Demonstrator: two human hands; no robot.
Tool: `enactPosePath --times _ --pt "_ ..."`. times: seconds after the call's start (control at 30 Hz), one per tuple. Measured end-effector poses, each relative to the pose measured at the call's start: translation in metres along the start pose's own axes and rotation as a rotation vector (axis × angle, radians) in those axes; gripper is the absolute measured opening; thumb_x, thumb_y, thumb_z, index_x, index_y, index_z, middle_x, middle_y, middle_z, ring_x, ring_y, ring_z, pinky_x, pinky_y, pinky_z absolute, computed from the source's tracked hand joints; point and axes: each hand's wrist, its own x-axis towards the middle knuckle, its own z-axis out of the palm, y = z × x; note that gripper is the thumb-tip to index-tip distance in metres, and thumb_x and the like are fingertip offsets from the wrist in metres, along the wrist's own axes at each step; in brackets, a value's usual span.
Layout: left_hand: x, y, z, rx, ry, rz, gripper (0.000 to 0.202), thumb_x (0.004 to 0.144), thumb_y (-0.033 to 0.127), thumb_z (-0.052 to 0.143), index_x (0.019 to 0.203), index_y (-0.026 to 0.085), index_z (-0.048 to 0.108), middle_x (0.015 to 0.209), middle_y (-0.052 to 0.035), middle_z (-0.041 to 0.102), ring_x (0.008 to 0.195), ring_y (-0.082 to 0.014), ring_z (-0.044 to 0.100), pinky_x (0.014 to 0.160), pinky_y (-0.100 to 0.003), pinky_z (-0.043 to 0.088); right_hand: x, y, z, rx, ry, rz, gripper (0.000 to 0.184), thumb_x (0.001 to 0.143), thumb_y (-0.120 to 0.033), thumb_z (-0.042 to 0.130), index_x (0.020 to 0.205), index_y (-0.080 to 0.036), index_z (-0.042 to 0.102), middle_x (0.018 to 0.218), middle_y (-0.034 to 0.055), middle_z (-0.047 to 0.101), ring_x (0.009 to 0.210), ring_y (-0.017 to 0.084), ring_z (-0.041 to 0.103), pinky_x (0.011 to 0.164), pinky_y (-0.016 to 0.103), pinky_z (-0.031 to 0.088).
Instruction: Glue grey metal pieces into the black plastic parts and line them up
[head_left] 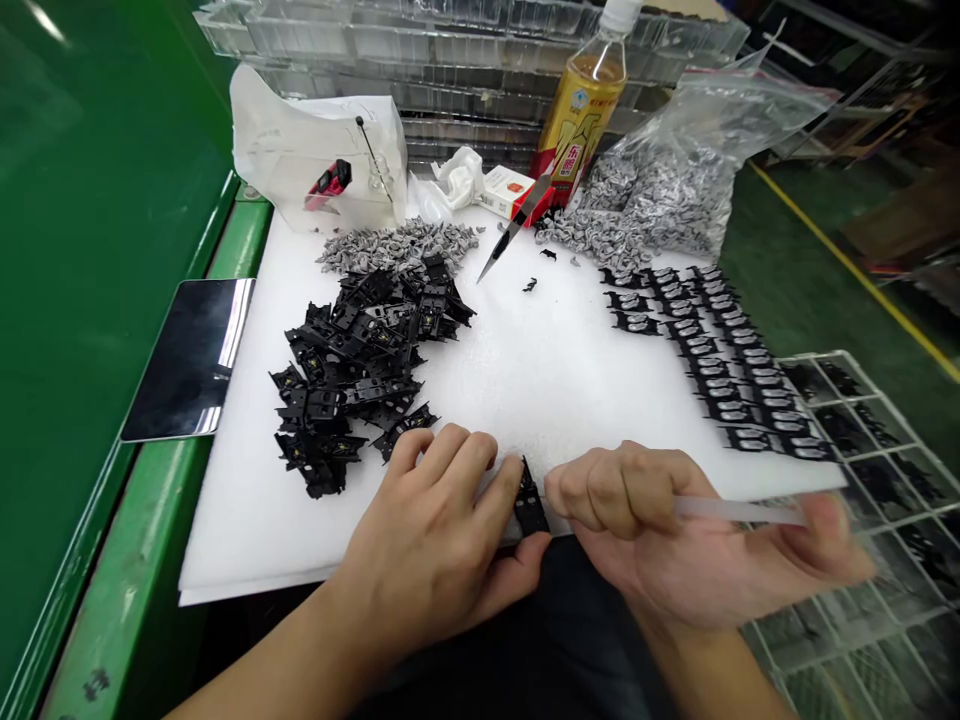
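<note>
My left hand (442, 520) is at the front edge of a white foam sheet (555, 390), its index finger and thumb closed on a small black plastic part (531, 505). Just to the right, my right hand (660, 530) has its fingers curled round a thin whitish translucent strip (739, 511); the strip's far end lies at the thumb, slightly blurred. What the right fingertips touch is hidden. A heap of similar black parts (352, 370) lies beyond my left hand, and a pile of small grey pieces (397, 245) sits behind it.
Rows of black parts with grey pieces (720, 370) line the right side. Behind stand a bag of grey pieces (660, 190), a drink bottle (581, 110), a pointed blade (517, 225) and clear trays (465, 60). A tablet (187, 360) lies left; a white wire rack (900, 440) stands right.
</note>
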Motion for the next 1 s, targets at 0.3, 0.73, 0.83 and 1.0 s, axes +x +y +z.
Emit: enactPosePath --times 0.3,0.73,0.83,1.0 --pt "0.000 0.000 0.000 0.006 0.014 -0.004 0.039 0.099 0.046 0.063 0.117 0.012 0.070 0.103 -0.0104 0.066 0.094 -0.0297 0.058 0.082 -0.047 0.038 -0.005 -0.003 -0.013 -0.071 -0.044 0.022 0.065 0.085 -0.087 0.042 0.067 -0.025 0.037 0.058 -0.0032 0.026 0.058 0.020 0.034 0.063 0.043 0.034" --pt "0.000 0.000 0.001 -0.004 0.007 -0.006 0.041 0.099 0.047 0.063 0.118 0.012 0.070 0.101 -0.0093 0.064 0.093 -0.0290 0.055 0.081 -0.046 0.037 0.003 -0.008 -0.005 -0.054 -0.083 0.060 0.067 0.087 -0.088 0.041 0.067 -0.025 0.035 0.055 -0.0045 0.024 0.054 0.017 0.028 0.059 0.040 0.032" --pt "-0.001 -0.001 0.000 -0.010 -0.003 -0.012 0.041 0.099 0.047 0.062 0.119 0.012 0.070 0.101 -0.0090 0.065 0.093 -0.0287 0.055 0.081 -0.046 0.037 0.006 -0.005 -0.004 -0.001 -0.056 0.083 0.065 0.085 -0.087 0.044 0.065 -0.025 0.035 0.054 -0.0051 0.021 0.052 0.017 0.028 0.059 0.040 0.032" --pt "-0.001 -0.002 0.000 -0.017 -0.004 -0.014 0.039 0.100 0.047 0.061 0.118 0.013 0.070 0.100 -0.0084 0.065 0.092 -0.0281 0.056 0.081 -0.046 0.037 0.007 -0.001 -0.005 0.019 -0.067 0.103 0.065 0.084 -0.086 0.042 0.064 -0.025 0.034 0.053 -0.0050 0.020 0.051 0.016 0.025 0.058 0.039 0.030"
